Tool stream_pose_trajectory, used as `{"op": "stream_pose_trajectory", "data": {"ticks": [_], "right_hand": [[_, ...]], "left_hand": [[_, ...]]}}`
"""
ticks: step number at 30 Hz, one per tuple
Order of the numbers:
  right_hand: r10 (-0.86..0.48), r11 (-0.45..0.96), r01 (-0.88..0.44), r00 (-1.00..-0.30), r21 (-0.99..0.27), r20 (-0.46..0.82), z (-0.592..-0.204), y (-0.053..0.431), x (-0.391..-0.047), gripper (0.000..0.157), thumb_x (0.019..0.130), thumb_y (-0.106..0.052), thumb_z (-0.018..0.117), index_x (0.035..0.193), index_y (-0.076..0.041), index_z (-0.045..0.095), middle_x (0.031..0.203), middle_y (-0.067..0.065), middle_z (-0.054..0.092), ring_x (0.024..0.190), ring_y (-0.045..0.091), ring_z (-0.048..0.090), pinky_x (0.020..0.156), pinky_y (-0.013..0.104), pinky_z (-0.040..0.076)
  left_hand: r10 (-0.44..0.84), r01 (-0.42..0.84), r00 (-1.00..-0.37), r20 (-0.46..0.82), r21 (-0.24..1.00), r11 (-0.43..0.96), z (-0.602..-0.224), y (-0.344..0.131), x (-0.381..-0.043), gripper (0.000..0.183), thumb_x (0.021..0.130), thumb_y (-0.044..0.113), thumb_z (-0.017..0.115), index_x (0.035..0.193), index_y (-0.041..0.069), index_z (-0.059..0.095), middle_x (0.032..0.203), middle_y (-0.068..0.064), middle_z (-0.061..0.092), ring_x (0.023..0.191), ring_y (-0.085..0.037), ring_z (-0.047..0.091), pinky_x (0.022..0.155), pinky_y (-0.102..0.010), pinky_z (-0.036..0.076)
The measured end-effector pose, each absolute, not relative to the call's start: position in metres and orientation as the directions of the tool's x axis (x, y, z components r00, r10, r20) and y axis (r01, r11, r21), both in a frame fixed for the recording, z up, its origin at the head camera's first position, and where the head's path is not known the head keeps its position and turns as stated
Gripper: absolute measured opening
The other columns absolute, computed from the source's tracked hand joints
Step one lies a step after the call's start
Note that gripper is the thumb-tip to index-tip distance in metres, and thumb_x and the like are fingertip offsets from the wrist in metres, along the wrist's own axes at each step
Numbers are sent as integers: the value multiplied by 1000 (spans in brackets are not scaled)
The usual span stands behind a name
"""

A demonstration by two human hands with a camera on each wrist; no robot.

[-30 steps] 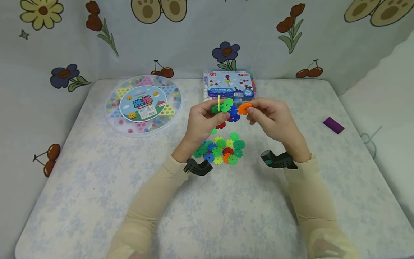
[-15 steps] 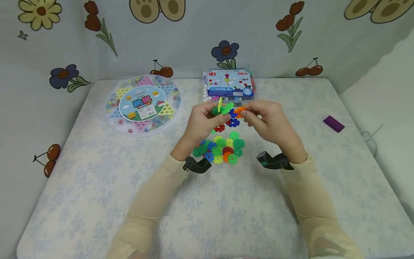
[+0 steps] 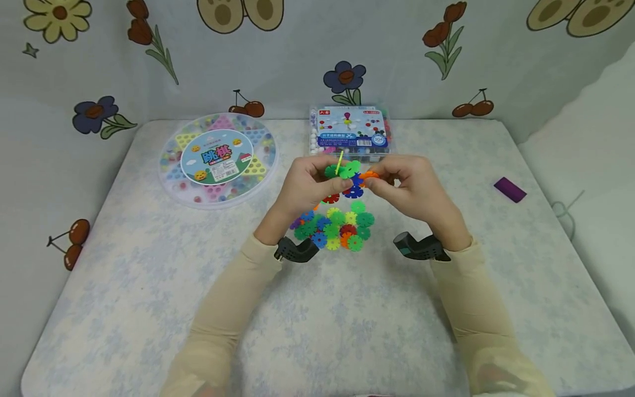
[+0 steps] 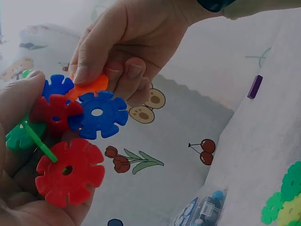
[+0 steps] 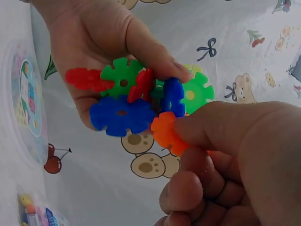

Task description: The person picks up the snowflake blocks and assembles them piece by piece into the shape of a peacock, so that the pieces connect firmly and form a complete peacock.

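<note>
Pale tabletop (image 3: 347, 320): marbles (image 3: 197, 199) in case (image 3: 216, 144), balls (image 3: 314, 138) in box (image 3: 352, 128); left grip (image 3: 312, 184) around discs (image 3: 351, 169), right grip (image 3: 407, 179) around orange disc (image 5: 166, 131).

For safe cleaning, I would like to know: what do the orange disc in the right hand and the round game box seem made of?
The orange disc: probably plastic, smooth; even colour, neat notches. The round game box: likely transparent plastic, smooth; coloured pieces show through around its label.

The right hand (image 3: 413, 184) has moved closer to the fingers (image 3: 341, 184) of the left hand (image 3: 308, 186), bringing the orange disc (image 5: 165, 129) up against the joined discs (image 5: 140, 88); the yellow disc (image 3: 339, 163) just beyond the left fingers now leans rightward.
</note>
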State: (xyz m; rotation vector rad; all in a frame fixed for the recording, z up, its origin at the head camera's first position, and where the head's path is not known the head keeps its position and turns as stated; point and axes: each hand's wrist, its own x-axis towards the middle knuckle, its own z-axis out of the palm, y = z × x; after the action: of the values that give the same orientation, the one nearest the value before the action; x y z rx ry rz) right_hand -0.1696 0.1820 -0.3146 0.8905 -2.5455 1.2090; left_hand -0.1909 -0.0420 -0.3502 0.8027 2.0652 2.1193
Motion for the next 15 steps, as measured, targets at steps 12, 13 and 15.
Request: {"op": "stream_pose_trajectory", "data": {"ticks": [12, 13, 15], "right_hand": [[-324, 474, -440, -893, -763, 314, -314, 179, -173, 12, 98, -5, 66, 98, 5, 71, 89, 17, 71, 72, 7, 60, 68, 16, 51], [-320, 465, -434, -895, -771, 311, -314, 179, -173, 12, 99, -5, 65, 99, 6, 70, 91, 18, 72, 73, 5, 62, 71, 14, 52], [-315, 449, -431, -896, -783, 313, -314, 179, -173, 11, 99, -3, 64, 99, 6, 69, 92, 20, 73, 73, 2, 66, 73, 13, 55]], "left_hand": [[278, 261, -913, 299, 951, -166, -354, -37, -191, 25, 96, -6, 63, 119, -16, 65, 79, 14, 67, 66, -5, 59, 62, -20, 50], [259, 261, -918, 300, 949, -176, -354, -38, -191, 23, 96, -7, 62, 117, -17, 64, 78, 14, 66, 67, -6, 58, 63, -20, 50], [235, 266, -923, 304, 947, -179, -353, -39, -191, 21, 96, -7, 62, 115, -17, 64, 78, 13, 66, 66, -7, 55, 63, -19, 50]]}}
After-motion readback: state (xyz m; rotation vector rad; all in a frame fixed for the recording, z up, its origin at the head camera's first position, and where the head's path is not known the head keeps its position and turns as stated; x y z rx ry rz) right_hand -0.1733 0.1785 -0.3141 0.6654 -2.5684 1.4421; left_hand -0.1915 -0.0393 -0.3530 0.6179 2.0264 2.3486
